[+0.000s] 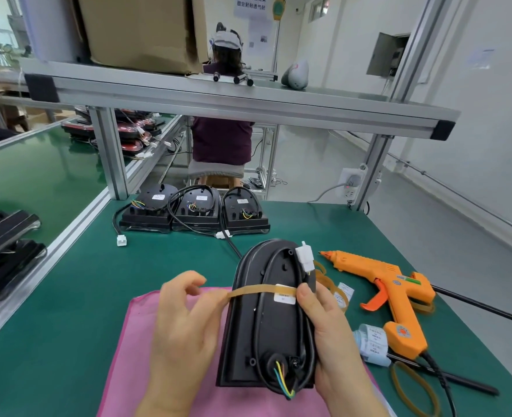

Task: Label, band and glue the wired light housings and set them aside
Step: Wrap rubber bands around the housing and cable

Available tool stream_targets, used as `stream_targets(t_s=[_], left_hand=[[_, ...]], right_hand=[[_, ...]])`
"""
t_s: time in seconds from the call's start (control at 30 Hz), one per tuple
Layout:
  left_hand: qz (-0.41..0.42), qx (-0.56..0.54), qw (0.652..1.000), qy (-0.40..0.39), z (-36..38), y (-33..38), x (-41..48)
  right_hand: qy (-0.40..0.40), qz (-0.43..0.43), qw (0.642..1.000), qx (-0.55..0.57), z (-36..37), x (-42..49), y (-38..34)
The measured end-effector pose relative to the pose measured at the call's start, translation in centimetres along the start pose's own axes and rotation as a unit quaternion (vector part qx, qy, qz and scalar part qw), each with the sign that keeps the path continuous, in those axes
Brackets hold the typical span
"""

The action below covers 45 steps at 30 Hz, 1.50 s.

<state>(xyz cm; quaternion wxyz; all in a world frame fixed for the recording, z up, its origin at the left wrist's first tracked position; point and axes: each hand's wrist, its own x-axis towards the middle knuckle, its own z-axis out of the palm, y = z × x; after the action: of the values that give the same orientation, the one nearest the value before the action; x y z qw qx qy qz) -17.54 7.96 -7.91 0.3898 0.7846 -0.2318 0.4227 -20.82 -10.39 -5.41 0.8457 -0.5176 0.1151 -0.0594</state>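
A: which step is this?
B: banding, I'd say; the light housing [248, 332] is held up over the pink mat [119, 380] at the front of the green bench [68, 281], back side up; cable [260, 311] looped on it, white plug [304, 260] at the far end; a white label [284, 297] is already stuck on.
A: hands?
B: left hand [179, 326] has thumb and fingertips pinched together on a tan rubber band [248, 291], pulled taut off the housing's left edge; right hand [327, 323] is wrapped round the right edge, thumb pressed at the band's end just beside the label, fingers curled underneath.
A: band fully round?
B: can't tell; it crosses the back over the cable; underside is hidden.
A: next?
B: my guess: stretch the band over the left edge and let it seat so it pins the cable loop flat; the right thumb must hold its end or the band snaps back. Then glue; the orange glue gun [399, 284] lies on the bench to the right, untouched; likely target is the near end where the coloured wires come out, not certain.
A: set-aside spot?
B: three housings [196, 206] stand in a row at the back of the bench; probably there.
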Motion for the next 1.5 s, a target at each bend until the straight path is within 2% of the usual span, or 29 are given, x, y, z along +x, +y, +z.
stream_targets(t_s=[0.13,0.2,0.23,0.27,0.3,0.33,0.37,0.4,0.5,0.6,0.73,0.8,0.87,0.93,1.0,1.1,1.17,1.3,1.37,1.43,1.5], left_hand=[[-0.054,-0.058,0.995,-0.055,-0.4,0.0,0.1],[-0.180,-0.111,0.974,-0.080,-0.5,0.0,0.0],[-0.284,-0.169,0.939,-0.092,-0.7,0.2,-0.1],[-0.390,-0.256,0.877,-0.112,-0.8,0.6,-0.1],[-0.482,-0.345,0.794,-0.134,-0.9,0.9,-0.2],[-0.547,-0.423,0.708,-0.145,-0.9,1.3,-0.3],[-0.582,-0.461,0.654,-0.143,-0.4,1.8,-0.3],[-0.601,-0.475,0.628,-0.136,0.1,2.5,-0.2],[-0.603,-0.435,0.661,-0.097,2.0,4.3,-0.3],[-0.590,-0.457,0.662,-0.070,2.2,4.3,0.3],[-0.539,-0.450,0.702,-0.116,0.9,2.0,3.2],[-0.520,-0.442,0.710,-0.173,0.0,0.3,4.7],[-0.476,-0.420,0.721,-0.277,-1.3,-1.1,5.7],[-0.416,-0.367,0.733,-0.394,-1.9,-1.7,6.6],[-0.356,-0.316,0.728,-0.493,-1.4,-1.7,7.4],[-0.314,-0.264,0.710,-0.571,0.6,-0.9,8.1],[-0.310,-0.250,0.707,-0.584,2.1,-0.4,8.3],[-0.296,-0.253,0.687,-0.613,4.6,-0.9,8.9],[-0.360,-0.300,0.677,-0.567,6.0,-1.7,9.3],[-0.412,-0.333,0.695,-0.486,7.5,-2.7,9.5],[-0.347,-0.272,0.755,-0.485,8.8,-3.5,9.3]], right_hand=[[0.033,0.006,0.999,-0.005,0.5,-0.3,0.5],[0.050,-0.004,0.999,0.011,0.8,-0.3,0.8],[0.060,-0.008,0.998,0.024,0.9,-0.3,1.0],[0.073,-0.007,0.996,0.045,0.9,-0.2,1.1],[0.089,-0.002,0.993,0.077,0.9,-0.2,1.2],[0.100,-0.001,0.988,0.116,0.9,-0.2,1.3],[0.108,-0.003,0.983,0.150,0.9,-0.2,1.4],[0.119,-0.009,0.978,0.171,1.0,-0.3,1.5],[0.146,-0.029,0.973,0.178,1.4,-0.9,2.1],[0.130,-0.038,0.975,0.177,1.8,-1.9,2.8],[0.096,-0.006,0.976,0.194,1.1,-2.5,2.9],[0.088,0.032,0.973,0.210,0.2,-2.4,2.4],[0.064,0.040,0.983,0.170,-1.0,-2.1,1.6],[0.020,0.061,0.995,0.075,-2.1,-1.5,0.6],[-0.036,0.094,0.994,-0.036,-2.7,-1.1,0.1],[-0.113,0.145,0.974,-0.134,-2.6,-0.1,0.1],[-0.147,0.152,0.964,-0.161,-2.1,0.2,0.1],[-0.115,0.145,0.974,-0.127,-2.8,0.8,0.2],[-0.100,0.138,0.979,-0.110,-3.5,1.0,0.5],[-0.075,0.147,0.983,-0.080,-4.5,0.7,0.6],[-0.078,0.157,0.983,-0.049,-5.4,0.7,0.6]])
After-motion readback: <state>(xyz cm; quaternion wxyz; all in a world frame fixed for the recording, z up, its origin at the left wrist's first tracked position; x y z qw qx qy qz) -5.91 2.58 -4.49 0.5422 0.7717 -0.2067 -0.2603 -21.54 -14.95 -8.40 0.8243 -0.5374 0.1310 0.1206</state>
